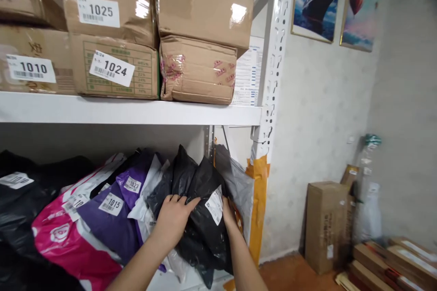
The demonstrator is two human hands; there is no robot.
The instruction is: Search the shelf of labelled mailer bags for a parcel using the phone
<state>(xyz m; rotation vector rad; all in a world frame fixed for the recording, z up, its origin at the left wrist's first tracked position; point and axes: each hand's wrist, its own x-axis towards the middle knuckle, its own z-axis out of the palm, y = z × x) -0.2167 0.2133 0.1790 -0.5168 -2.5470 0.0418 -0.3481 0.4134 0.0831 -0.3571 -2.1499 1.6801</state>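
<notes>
A black plastic mailing bag [205, 232] with a white label [215, 205] stands among packed parcels on the lower shelf. My left hand [175, 218] is on its left side, fingers curled over and thumb stretched across the front. At the label's right edge my right hand [228, 213] grips the opposite side, its fingers mostly hidden behind the bag. Another black bag [182, 170] leans close behind my left fingers. Left of it are a white bag [146, 191] and purple bags labelled 1015 [111, 204] and 1023 [132, 185]. A grey bag [235, 173] is beyond my right hand.
Overhead runs a white shelf beam [129, 109] carrying cardboard boxes [198, 70]. The shelf post [269, 63], wrapped low down in orange tape [258, 204], rises on the right. A tall carton [324, 227] and flat boxes [392, 263] are on the floor.
</notes>
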